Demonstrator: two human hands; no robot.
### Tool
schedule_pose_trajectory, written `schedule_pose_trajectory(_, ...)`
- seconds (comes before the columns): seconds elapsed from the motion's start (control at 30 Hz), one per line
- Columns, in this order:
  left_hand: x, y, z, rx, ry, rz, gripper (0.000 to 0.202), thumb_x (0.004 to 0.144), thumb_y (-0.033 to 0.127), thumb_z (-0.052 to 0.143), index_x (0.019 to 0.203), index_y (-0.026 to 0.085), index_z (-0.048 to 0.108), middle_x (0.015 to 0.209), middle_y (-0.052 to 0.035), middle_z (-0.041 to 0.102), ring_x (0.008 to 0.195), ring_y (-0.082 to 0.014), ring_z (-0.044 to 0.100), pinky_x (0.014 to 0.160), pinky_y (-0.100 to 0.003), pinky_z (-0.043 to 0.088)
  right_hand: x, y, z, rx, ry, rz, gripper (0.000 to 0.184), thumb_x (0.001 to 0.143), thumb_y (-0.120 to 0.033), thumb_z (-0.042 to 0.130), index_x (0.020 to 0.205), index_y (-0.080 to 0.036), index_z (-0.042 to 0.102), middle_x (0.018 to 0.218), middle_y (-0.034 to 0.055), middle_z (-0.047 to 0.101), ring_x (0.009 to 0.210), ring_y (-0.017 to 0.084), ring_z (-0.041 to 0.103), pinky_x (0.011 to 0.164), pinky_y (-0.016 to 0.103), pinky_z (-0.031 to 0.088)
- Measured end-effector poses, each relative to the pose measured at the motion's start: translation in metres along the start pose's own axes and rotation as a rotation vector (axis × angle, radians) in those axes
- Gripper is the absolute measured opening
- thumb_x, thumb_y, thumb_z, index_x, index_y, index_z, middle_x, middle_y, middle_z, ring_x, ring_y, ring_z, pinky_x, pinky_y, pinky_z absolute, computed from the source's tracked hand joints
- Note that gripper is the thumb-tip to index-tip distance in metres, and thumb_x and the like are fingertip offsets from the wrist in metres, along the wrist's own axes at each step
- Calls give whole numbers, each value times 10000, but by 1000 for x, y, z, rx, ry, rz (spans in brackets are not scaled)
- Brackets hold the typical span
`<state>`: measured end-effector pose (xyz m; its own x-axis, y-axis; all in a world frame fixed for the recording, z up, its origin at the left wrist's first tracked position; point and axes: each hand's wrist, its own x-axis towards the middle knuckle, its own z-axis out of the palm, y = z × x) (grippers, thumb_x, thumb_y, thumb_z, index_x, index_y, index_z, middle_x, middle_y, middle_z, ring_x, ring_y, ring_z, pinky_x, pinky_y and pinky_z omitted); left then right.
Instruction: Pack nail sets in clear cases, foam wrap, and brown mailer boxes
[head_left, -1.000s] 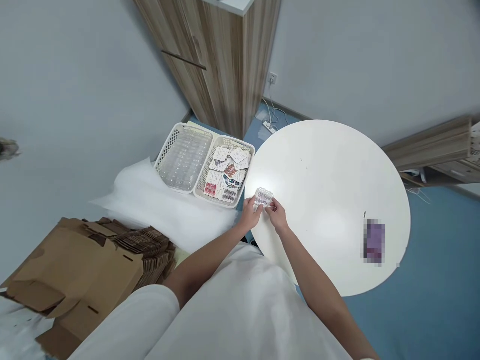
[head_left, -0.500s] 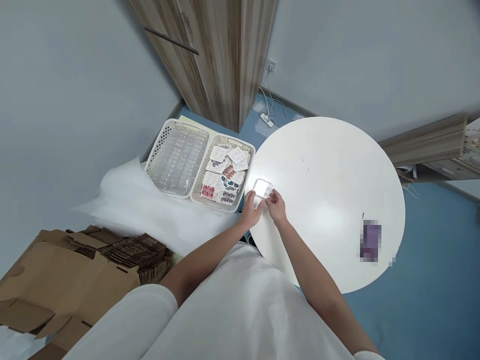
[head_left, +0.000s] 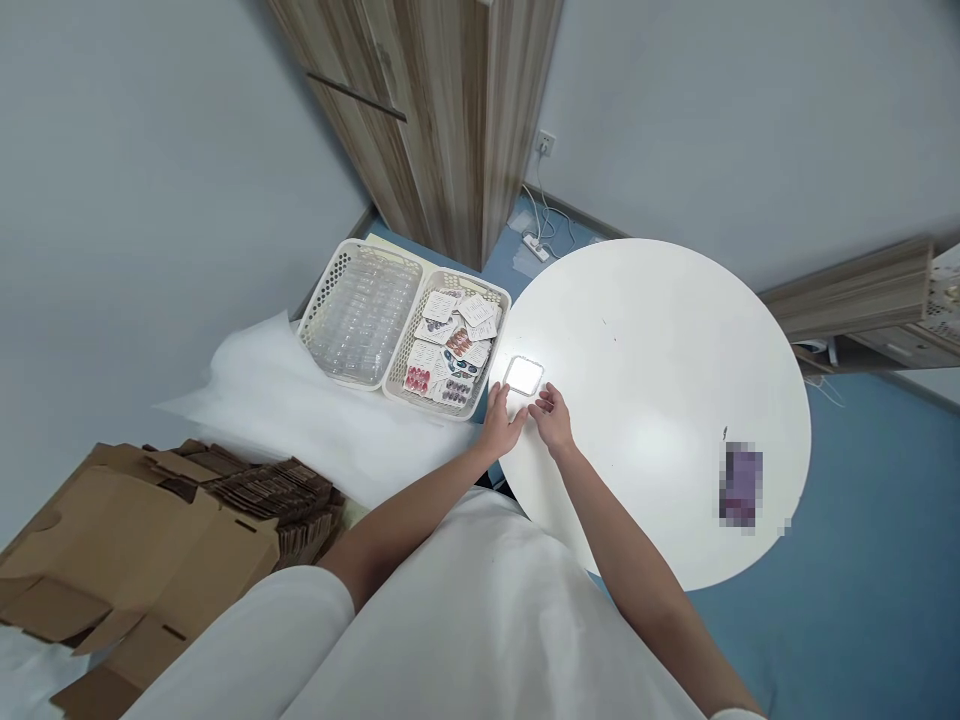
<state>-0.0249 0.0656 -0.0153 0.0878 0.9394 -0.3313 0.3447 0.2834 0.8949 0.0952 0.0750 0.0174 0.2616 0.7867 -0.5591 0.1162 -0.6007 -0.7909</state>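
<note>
At the far left, near the person, lies a heap of flattened cardboard boxes [head_left: 172,540], and beyond it a sheet of white foam wrap [head_left: 300,420] spreads toward the middle. On the far edge of that wrap stand two white perforated baskets side by side: the left basket [head_left: 364,312] holds clear plastic trays, the right basket [head_left: 454,340] holds small cards with coloured pieces on them. Behind the baskets rises a wooden cabinet [head_left: 442,110].

Just right of the baskets begins the round white tabletop [head_left: 660,380]. At its left edge the left hand [head_left: 501,425] rests with fingers loosely curled, its fingertips at the near left corner of a small clear plastic case [head_left: 523,376] that lies flat on the tabletop and glares in the light. Whether the fingers actually touch the case cannot be told. The right hand [head_left: 553,420] sits just beside the left one, fingers half open and spread, its tips near the case's near right corner, grasping nothing.

Well apart, toward the right near edge of the tabletop, lies a blurred purple object [head_left: 741,485]. Blue floor [head_left: 862,600] shows beyond.
</note>
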Motion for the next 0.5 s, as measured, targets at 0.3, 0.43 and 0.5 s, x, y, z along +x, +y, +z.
schedule_pose_trajectory(0.3, -47, 2, 15, 12, 20, -36, 537, 758, 352, 526, 1251, 245, 343, 1420, -83, 117, 1223, -237, 329, 966, -382, 341, -39, 38, -32, -101, -42, -35, 591, 651, -320, 539, 1215, -221, 396, 1126, 77, 483, 913, 170, 520, 802, 322, 453)
schedule_pose_trajectory(0.43, -85, 3, 23, 25, 34, 6, 395, 770, 319, 510, 1151, 230, 458, 1359, -81, 262, 1202, -217, 356, 945, -364, 373, -56, 56, -45, -96, -85, -80, 534, 669, -315, 518, 1184, -216, 417, 1119, 87, 494, 836, 160, 547, 770, 329, 460)
schedule_pose_trajectory(0.5, -104, 1, 23, 33, 41, 21, 341, 772, 310, 505, 1099, 217, 496, 1305, -88, 334, 1166, -209, 397, 907, -349, 412, -63, 63, -45, -79, -113, -103, 504, 676, -314, 507, 1163, -206, 430, 1103, 89, 504, 797, 152, 551, 761, 332, 460)
